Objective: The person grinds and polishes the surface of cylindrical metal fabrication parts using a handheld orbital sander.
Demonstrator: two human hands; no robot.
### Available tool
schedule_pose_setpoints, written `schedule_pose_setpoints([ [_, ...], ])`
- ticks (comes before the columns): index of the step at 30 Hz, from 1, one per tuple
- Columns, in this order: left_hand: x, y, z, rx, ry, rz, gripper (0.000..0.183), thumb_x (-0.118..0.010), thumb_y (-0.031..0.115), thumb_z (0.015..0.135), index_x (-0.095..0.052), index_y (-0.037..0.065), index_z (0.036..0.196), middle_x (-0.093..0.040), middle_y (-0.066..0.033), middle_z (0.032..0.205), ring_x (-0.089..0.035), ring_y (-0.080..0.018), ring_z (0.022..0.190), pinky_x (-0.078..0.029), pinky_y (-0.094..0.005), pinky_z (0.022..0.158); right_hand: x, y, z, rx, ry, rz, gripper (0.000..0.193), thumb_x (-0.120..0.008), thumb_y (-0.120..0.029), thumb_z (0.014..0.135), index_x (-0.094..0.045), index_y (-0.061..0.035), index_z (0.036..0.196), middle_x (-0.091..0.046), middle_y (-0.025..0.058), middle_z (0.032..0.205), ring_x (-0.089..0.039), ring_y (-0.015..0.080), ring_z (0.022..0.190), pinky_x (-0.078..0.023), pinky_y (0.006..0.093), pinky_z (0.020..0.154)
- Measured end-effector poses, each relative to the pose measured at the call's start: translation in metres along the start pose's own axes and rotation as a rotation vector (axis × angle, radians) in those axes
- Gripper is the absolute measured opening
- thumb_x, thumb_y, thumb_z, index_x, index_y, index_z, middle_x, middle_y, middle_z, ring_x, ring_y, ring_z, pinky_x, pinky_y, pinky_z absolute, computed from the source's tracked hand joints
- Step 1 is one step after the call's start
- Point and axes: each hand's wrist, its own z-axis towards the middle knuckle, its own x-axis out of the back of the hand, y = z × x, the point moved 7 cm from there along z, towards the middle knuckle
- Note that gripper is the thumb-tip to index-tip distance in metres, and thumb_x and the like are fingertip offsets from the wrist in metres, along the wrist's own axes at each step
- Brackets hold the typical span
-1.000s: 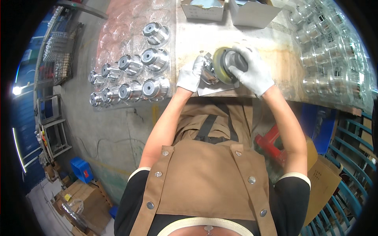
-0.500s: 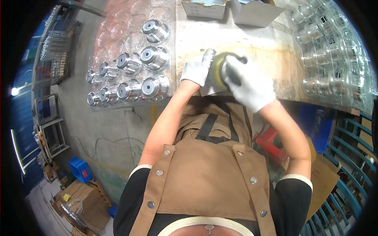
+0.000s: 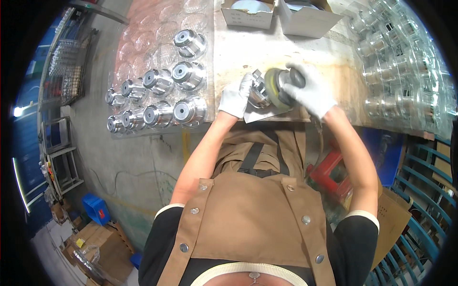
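Note:
My left hand (image 3: 234, 98), in a white glove, grips a shiny metal part (image 3: 259, 94) by its left side, near the table's front edge. Wrapped around a dark handheld sander (image 3: 285, 85) is my gloved right hand (image 3: 312, 92). The sander's round yellow-green pad stands tilted at the metal part's right side; whether they touch I cannot tell. Under both lies a white sheet (image 3: 261, 116). To the left, several similar cup-shaped metal parts (image 3: 189, 75) sit on their sides in a clear plastic tray (image 3: 157, 31).
Two white cartons (image 3: 245, 19) with round discs inside stand at the back of the worktable (image 3: 238, 52). Stacked clear trays (image 3: 400, 71) holding metal parts line the right. Below the table are a red stool (image 3: 329, 174) and a blue panel (image 3: 389, 152).
The sander and my right hand have shifted right and tilted, so more of the metal part shows. My left hand has moved slightly toward me.

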Motion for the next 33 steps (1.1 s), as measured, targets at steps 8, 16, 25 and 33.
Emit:
schedule_pose_setpoints([
  [8,0.006,0.0,-0.008,-0.022,0.095,-0.184,0.036,-0.046,0.03,0.099,-0.064,-0.001,0.096,-0.064,-0.0185,0.077,-0.06,-0.0314,0.067,-0.047,-0.0382,0.063,-0.006,-0.03,-0.027,0.409,0.126,-0.208,0.046,-0.069,-0.025,0.076,-0.059,-0.0096,0.118,-0.059,0.0163,0.106,-0.057,0.0328,0.099,-0.046,0.0412,0.088],
  [16,0.009,-0.008,-0.018,-0.079,0.18,-0.16,0.037,-0.045,0.029,0.1,-0.063,-0.003,0.093,-0.061,-0.0159,0.073,-0.058,-0.027,0.065,-0.045,-0.0369,0.063,-0.004,-0.037,-0.022,0.451,0.153,-0.164,0.037,-0.065,-0.026,0.079,-0.061,-0.0083,0.112,-0.059,0.0164,0.103,-0.056,0.033,0.099,-0.045,0.0408,0.089],
  [25,0.005,-0.024,-0.018,-0.023,0.196,-0.271,0.038,-0.047,0.031,0.1,-0.063,-0.003,0.091,-0.061,-0.0137,0.071,-0.057,-0.0245,0.064,-0.045,-0.0356,0.061,-0.001,0.023,0.009,0.131,0.088,-0.057,0.059,-0.073,-0.027,0.073,-0.051,-0.0098,0.125,-0.058,0.0174,0.113,-0.056,0.0317,0.108,-0.044,0.0381,0.095],
  [33,0.007,-0.013,-0.007,-0.012,0.113,-0.195,0.041,-0.048,0.035,0.098,-0.065,-0.002,0.101,-0.066,-0.0156,0.079,-0.062,-0.0255,0.07,-0.047,-0.0355,0.067,0.044,0.051,0.011,-0.088,0.374,-0.181,0.074,-0.074,-0.031,0.07,-0.042,-0.0115,0.134,-0.057,0.0205,0.12,-0.058,0.0339,0.109,-0.045,0.0378,0.093],
])
